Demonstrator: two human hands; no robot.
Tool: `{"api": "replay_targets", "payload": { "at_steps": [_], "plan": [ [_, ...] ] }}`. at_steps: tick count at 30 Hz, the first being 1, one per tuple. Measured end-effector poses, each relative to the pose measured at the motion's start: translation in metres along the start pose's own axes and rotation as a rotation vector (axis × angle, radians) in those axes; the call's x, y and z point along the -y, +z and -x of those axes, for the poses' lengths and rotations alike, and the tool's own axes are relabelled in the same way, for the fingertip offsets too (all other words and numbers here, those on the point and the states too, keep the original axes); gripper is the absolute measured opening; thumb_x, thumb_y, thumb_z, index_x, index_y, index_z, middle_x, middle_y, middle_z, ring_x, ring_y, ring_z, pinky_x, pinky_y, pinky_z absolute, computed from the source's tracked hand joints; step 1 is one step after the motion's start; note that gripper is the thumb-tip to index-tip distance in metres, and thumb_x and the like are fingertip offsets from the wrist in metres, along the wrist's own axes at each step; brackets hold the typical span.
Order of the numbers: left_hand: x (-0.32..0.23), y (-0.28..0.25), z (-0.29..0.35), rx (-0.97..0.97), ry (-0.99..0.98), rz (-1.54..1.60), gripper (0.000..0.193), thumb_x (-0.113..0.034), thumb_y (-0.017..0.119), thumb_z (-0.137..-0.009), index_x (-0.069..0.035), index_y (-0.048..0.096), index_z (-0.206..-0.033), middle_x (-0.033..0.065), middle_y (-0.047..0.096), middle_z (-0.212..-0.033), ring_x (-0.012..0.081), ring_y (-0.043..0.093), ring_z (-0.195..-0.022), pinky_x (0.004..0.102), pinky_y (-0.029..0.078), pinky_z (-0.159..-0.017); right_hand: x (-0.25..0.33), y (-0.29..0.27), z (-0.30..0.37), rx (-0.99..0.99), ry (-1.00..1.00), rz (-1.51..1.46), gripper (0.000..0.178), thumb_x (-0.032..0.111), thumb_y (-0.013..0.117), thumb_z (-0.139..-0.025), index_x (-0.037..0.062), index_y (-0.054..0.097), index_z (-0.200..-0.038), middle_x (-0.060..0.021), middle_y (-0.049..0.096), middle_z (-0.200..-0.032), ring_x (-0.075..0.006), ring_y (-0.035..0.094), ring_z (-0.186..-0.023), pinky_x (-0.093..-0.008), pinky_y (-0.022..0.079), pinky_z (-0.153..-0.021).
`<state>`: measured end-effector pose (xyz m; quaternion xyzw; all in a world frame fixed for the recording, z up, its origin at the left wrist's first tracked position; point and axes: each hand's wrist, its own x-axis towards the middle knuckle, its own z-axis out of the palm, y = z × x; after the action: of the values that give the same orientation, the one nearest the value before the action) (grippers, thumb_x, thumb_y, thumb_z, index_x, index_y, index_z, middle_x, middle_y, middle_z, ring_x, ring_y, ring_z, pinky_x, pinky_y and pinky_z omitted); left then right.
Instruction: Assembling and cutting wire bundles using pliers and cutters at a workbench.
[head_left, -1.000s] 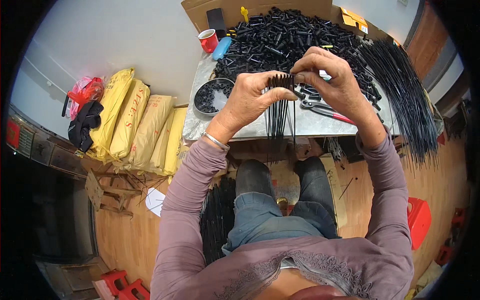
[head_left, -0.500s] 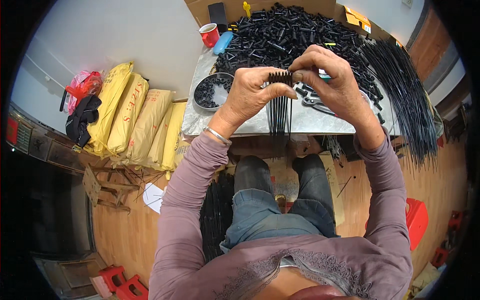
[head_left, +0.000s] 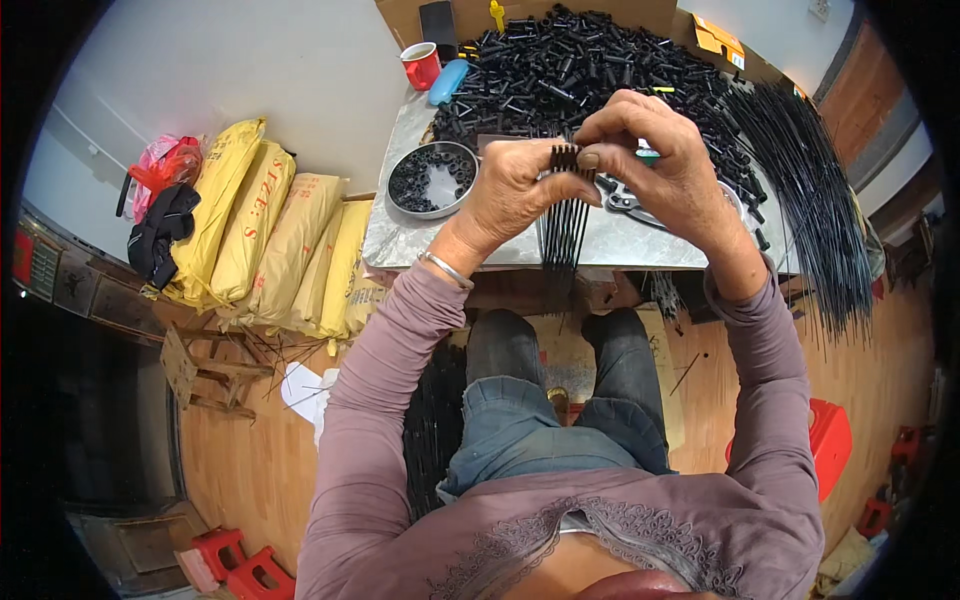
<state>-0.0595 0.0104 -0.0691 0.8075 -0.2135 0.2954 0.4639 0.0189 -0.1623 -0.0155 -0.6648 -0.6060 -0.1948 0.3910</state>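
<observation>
Fingers of the left hand (head_left: 512, 195) pinch a lined-up row of black rods (head_left: 568, 225) above the table (head_left: 395, 235); those of the right hand (head_left: 655, 145) pinch their tops. A rod sheaf (head_left: 825, 220) and black tubes (head_left: 560, 65) lie unheld.

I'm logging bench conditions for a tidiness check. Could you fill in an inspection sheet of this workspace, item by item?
Surface: grey marble-patterned table, partly covered by parts.
Job's things: thin black rods in hand; black tubular parts heaped at the back; small black pieces in a round tin; long rod bundle at the right side.
Clutter: red mug, blue case, pliers partly behind the right hand.
Hands: left hand clasps the rods; right hand at their upper ends, its grip unclear.
Cables: nothing seen.
Surroundings: yellow sacks and a wooden stool to the left; red stools on the floor.
</observation>
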Motion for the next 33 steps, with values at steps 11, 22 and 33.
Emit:
{"api": "replay_targets", "payload": {
  "at_steps": [11, 22, 33],
  "plan": [
    [0.008, 0.031, 0.018, 0.056, -0.112, 0.053, 0.023, -0.018, 0.074, -0.078, -0.005, 0.069, -0.096, 0.0093, 0.069, -0.085, 0.0188, 0.066, -0.078, 0.0309, 0.051, -0.068, 0.001, 0.012, -0.006, 0.009, -0.137, -0.055, 0.015, 0.006, 0.072, -0.075, 0.0011, 0.065, -0.087, -0.0053, 0.058, -0.076, -0.0159, 0.059, -0.066, -0.0257, 0.049, -0.057],
    [0.075, 0.048, 0.067, 0.369, 0.013, -0.458, 0.085, -0.046, 0.078, -0.065, 0.004, 0.047, -0.127, 0.0245, 0.039, -0.139, 0.0425, 0.034, -0.131, 0.0476, 0.028, -0.111, 0.000, 0.018, -0.013, -0.009, -0.116, 0.016, 0.009, 0.003, 0.070, -0.078, -0.0017, 0.063, -0.082, -0.0073, 0.061, -0.074, -0.0153, 0.061, -0.062, -0.0267, 0.047, -0.053],
    [0.082, 0.057, 0.080, 0.230, 0.026, -0.687, 0.094, -0.065, 0.063, -0.072, 0.007, 0.046, -0.130, 0.0244, 0.033, -0.144, 0.0411, 0.026, -0.137, 0.0526, 0.024, -0.110, -0.017, -0.003, -0.023, 0.152, 0.152, -0.424, 0.033, 0.027, 0.051, -0.097, 0.0021, 0.064, -0.114, -0.0042, 0.066, -0.090, -0.0101, 0.063, -0.079, -0.0221, 0.050, -0.068]
  ]
}}
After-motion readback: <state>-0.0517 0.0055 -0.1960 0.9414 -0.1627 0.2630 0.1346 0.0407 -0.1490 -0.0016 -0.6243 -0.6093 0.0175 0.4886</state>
